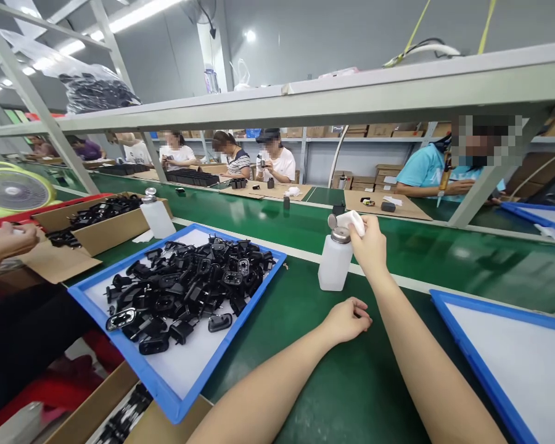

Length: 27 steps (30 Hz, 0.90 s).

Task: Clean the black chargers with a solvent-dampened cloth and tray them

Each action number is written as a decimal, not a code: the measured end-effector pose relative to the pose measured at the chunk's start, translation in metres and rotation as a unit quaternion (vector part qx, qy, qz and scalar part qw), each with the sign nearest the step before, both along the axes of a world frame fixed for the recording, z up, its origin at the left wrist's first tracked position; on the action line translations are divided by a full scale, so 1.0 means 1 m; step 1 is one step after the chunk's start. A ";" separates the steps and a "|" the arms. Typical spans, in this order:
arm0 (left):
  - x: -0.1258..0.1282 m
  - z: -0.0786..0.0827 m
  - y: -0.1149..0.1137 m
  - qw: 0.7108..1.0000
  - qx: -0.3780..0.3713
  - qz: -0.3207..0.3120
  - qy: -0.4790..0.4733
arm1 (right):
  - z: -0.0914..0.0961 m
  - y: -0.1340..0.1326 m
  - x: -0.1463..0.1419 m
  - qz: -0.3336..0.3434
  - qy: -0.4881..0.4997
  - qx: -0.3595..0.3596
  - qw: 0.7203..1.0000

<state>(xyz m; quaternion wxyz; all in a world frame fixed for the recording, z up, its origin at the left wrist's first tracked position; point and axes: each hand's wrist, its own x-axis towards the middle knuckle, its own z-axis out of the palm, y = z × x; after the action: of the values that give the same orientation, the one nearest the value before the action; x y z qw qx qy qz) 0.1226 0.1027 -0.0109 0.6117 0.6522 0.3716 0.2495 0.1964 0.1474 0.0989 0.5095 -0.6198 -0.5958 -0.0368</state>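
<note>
My right hand (pixel 370 246) pinches a folded white cloth (pixel 357 222) against the metal top of a translucent white pump bottle (pixel 335 265). The bottle stands upright with its round lid flipped up. Below it, my left hand (pixel 348 320) rests on the green table, fingers loosely curled and slightly apart, with nothing visible in it. To the left, a blue-rimmed tray (pixel 192 379) with a white base carries a heap of black plastic parts (pixel 189 287), some with shiny rims.
At right lies another blue-rimmed tray (pixel 513 351). A second pump bottle (pixel 157 216) stands behind the heaped tray, beside a cardboard box (pixel 115 231) of black parts. A person's hand (pixel 13 239) shows at far left. A shelf (pixel 277 105) spans overhead; several people sit across the green table.
</note>
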 end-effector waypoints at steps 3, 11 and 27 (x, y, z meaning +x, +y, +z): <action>0.000 0.000 -0.003 1.000 0.016 0.001 0.014 | 0.001 0.001 -0.002 0.015 -0.023 0.004 1.000; -0.003 0.008 -0.009 0.998 0.053 -0.005 0.042 | -0.010 0.006 -0.003 0.002 -0.091 0.061 0.994; -0.004 0.011 -0.014 0.987 0.131 -0.027 0.094 | -0.010 0.008 -0.003 -0.005 -0.187 0.118 0.975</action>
<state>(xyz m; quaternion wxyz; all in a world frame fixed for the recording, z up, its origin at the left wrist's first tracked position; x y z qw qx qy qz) 0.1185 0.0886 -0.0003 0.4901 0.7571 0.3738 0.2165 0.1932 0.1552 0.0887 0.4580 -0.5406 -0.6689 -0.2248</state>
